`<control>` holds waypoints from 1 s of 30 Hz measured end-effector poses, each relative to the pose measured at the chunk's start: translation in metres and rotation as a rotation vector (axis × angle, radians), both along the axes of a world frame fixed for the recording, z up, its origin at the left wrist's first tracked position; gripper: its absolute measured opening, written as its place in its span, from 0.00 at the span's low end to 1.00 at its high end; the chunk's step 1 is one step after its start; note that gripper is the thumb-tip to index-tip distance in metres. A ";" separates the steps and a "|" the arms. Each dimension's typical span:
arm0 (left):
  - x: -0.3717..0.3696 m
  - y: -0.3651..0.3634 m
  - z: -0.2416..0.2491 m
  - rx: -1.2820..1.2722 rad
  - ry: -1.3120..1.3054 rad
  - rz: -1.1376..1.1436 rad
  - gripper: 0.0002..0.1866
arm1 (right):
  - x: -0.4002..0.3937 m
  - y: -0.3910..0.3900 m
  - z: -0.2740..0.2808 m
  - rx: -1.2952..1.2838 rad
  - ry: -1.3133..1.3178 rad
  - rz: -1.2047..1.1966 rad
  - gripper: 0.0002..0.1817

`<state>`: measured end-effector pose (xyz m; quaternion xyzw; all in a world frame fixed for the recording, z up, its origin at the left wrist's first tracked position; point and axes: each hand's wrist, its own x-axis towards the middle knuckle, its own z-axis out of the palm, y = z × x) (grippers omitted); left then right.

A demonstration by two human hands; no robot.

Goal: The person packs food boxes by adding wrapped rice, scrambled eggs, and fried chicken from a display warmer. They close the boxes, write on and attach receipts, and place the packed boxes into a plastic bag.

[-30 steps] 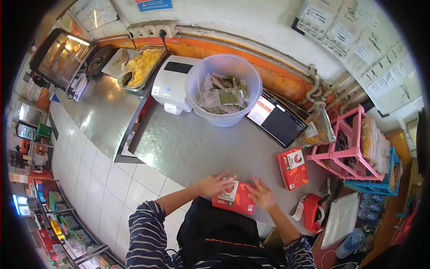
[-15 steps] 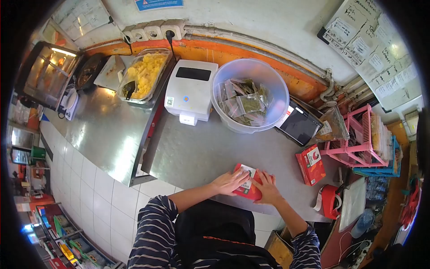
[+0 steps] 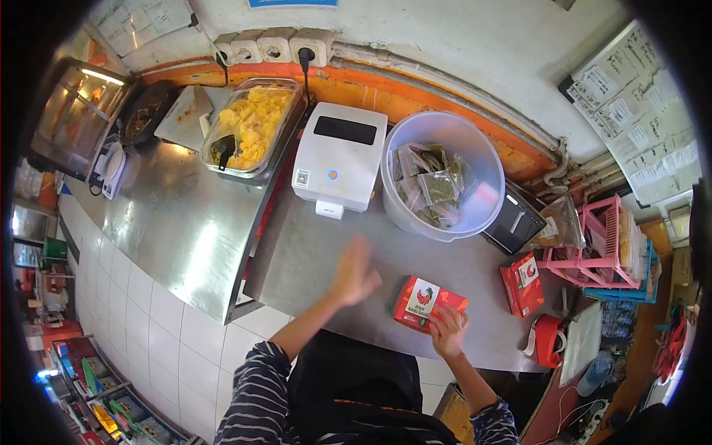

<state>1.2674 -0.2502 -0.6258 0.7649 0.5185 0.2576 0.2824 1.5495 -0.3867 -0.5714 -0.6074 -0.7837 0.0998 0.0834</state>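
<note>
A red carton (image 3: 423, 295) with a white label and a rooster picture rests on the metal counter in front of me. My right hand (image 3: 449, 330) grips its right end, fingers over the top. Left of the carton, my left hand (image 3: 354, 276) is in the air over the counter, smeared by motion, with its thumb spread from the fingers and nothing in it. Beyond it stands a white label printer (image 3: 337, 159), and a printed label (image 3: 329, 211) sticks out of its front.
A clear plastic tub (image 3: 486, 200) of small bagged packets stands beside the printer. Right of it are a dark tablet (image 3: 513, 222), a second red carton (image 3: 522, 285), a pink rack (image 3: 593, 241) and a red tape dispenser (image 3: 549, 341). A tray of yellow food (image 3: 256, 122) sits back left.
My left hand has let go of the carton and moved left and up towards the printer. My right hand stays on the carton, whose label is now more exposed. The view has shifted slightly.
</note>
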 end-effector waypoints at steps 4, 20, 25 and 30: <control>-0.078 0.102 -0.009 -0.280 -0.816 0.615 0.49 | -0.098 0.107 -0.008 -0.073 0.626 -0.139 0.16; -0.098 0.055 0.032 0.015 -0.346 0.390 0.21 | -0.217 0.211 -0.049 -0.803 1.282 -0.429 0.13; -0.100 0.057 0.047 0.369 0.109 0.206 0.14 | -0.216 0.216 -0.041 -0.965 1.316 -0.490 0.13; -0.104 0.066 0.045 0.667 0.256 -0.030 0.10 | -0.211 0.220 -0.030 -1.107 1.374 -0.610 0.10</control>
